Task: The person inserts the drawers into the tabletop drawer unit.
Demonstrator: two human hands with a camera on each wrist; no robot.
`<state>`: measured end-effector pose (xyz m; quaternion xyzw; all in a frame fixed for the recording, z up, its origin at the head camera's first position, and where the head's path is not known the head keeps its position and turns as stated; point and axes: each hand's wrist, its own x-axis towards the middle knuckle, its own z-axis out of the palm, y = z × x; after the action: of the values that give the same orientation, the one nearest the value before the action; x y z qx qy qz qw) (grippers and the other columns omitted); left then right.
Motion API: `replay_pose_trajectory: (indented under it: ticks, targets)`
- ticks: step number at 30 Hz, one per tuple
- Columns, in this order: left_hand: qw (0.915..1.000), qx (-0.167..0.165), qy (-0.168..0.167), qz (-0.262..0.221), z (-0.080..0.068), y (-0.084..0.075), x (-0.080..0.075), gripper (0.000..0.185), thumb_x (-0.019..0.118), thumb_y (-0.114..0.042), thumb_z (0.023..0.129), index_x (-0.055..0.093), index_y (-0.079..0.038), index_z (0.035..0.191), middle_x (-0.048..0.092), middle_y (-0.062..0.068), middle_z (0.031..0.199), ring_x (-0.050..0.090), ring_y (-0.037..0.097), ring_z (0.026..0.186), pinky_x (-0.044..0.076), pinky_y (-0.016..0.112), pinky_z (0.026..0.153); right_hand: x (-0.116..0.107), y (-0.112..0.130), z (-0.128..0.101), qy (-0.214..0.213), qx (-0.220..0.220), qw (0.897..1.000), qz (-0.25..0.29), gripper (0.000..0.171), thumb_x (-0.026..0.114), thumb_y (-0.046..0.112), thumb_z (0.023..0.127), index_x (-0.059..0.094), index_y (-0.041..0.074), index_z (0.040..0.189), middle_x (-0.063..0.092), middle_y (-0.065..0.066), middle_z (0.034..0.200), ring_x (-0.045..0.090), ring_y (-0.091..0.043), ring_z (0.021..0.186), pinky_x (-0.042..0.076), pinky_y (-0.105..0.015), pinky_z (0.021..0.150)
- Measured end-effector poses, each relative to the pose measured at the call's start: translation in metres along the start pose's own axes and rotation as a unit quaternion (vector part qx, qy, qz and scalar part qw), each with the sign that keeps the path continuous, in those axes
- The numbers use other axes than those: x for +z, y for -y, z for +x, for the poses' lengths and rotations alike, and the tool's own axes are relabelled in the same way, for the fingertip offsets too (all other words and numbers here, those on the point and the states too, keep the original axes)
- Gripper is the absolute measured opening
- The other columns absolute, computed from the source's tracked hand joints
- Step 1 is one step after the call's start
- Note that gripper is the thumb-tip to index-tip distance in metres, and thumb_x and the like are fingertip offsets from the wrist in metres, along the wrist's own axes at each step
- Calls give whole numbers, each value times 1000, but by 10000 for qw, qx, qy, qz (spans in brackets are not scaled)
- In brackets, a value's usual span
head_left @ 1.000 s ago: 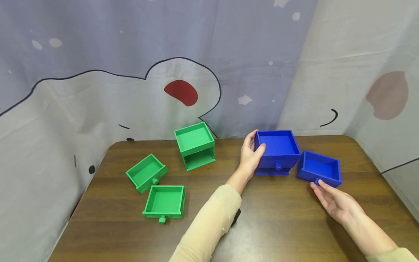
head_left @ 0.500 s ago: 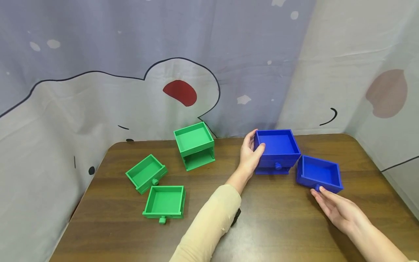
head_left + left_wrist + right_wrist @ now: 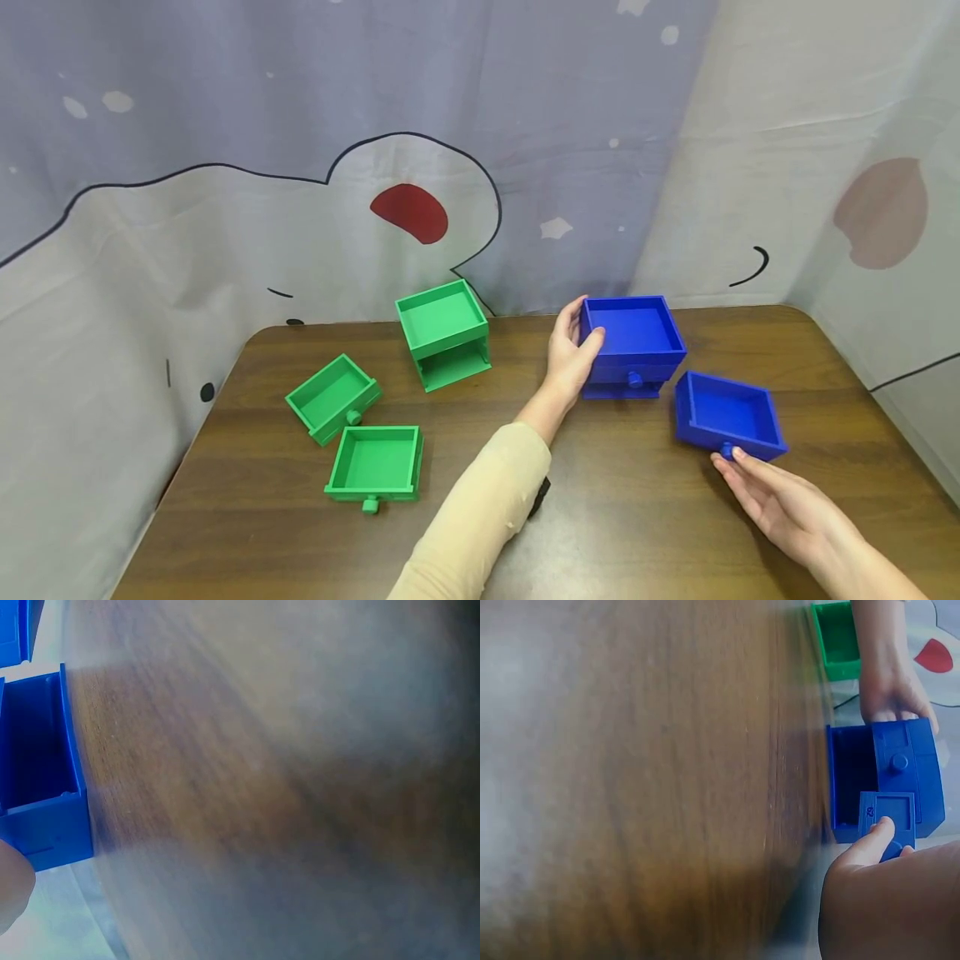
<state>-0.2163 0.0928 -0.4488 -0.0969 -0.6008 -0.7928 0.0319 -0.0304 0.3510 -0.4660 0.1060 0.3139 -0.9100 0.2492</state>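
Observation:
My left hand [image 3: 577, 335] grips the left side of a blue cabinet [image 3: 636, 342], thumb over its top edge; one drawer with a knob sits in its upper slot. In the left wrist view the blue cabinet [image 3: 41, 787] fills the left edge beside a fingertip [image 3: 11, 889]. A loose blue drawer [image 3: 727, 412] lies on the table right of the cabinet. My right hand [image 3: 744, 463] reaches it from the front, palm up, and pinches its knob. In the right wrist view my thumb [image 3: 874, 838] lies on the front of the blue drawer [image 3: 885, 811], before the cabinet's empty lower slot [image 3: 851, 780].
A green cabinet [image 3: 444, 333] with both slots empty stands at the back centre. Two green drawers [image 3: 333, 396] [image 3: 375, 460] lie loose on the left of the brown table [image 3: 262, 517]. A printed curtain hangs close behind and to the right.
The loose blue drawer has slid toward me and slightly away from the cabinet, my right hand drawing back with it. My left hand stays on the cabinet.

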Motion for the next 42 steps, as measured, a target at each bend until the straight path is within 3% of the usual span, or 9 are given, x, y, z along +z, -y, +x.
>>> replay_pose_trajectory:
  ticks: [13,30,42]
  targets:
    - [10000,14,26,7,1,0,-1,62,59,7,92,46,6,153,47,25,160,43,36,153,30,42,133,3,-21,-4,512,286,9982,-115,46,33,10,117,79,7,117,79,-7,123,75,-13,118,57,-20,106]
    - [10000,24,22,5,0,-2,0,62,59,7,93,45,8,153,48,26,160,44,37,153,32,43,133,18,-43,8,661,202,9961,-546,45,35,9,117,80,10,117,79,-5,123,74,-10,119,56,-19,107]
    - [10000,-7,27,13,-1,1,-1,61,60,5,93,46,5,153,48,24,160,45,36,153,32,43,133,37,-53,23,-29,156,9926,-1202,37,44,8,115,81,14,108,81,-1,114,76,-8,111,58,-17,102]
